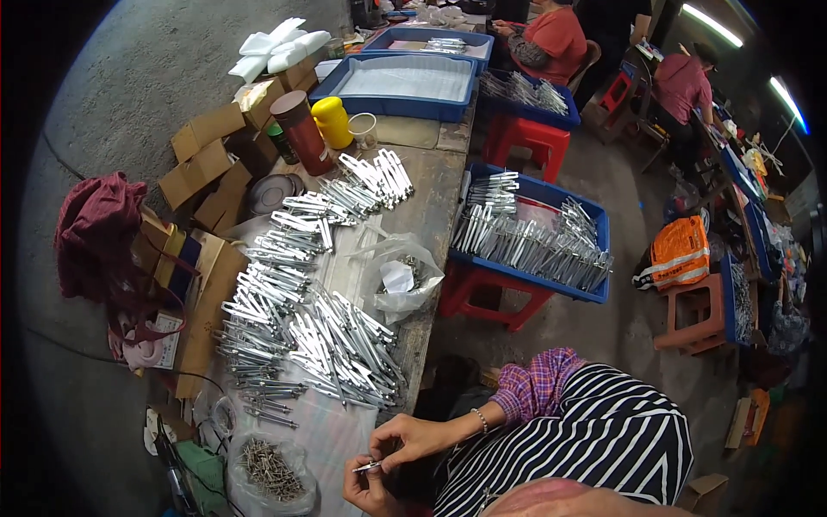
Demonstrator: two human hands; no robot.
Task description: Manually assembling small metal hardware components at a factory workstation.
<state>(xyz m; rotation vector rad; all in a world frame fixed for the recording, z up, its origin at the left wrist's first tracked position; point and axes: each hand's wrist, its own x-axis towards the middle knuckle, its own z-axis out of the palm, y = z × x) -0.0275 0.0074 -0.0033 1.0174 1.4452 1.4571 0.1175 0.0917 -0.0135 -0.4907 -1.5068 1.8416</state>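
Observation:
At the table's near edge, low in the view, my hands meet over a small metal piece (367, 466), silvery and slim; its exact kind is too small to make out. My right hand (410, 439), coming from a plaid sleeve with a beaded bracelet at the wrist, pinches one end. My left hand (369, 489), partly cut off below, grips the same piece with bent fingers. Close by lies an open clear bag (274, 470) of small brownish metal pins or screws. Beyond my hands spreads a big pile of slender silvery metal parts (345, 349), laid in overlapping rows.
Along the table stand a clear bag (405, 280), a brown flask (301, 133), a yellow jar (332, 122), a paper cup (363, 131) and blue trays (392, 102). A filled blue tray (534, 289) rests on a red stool (491, 297). Other people (556, 43) sit further off.

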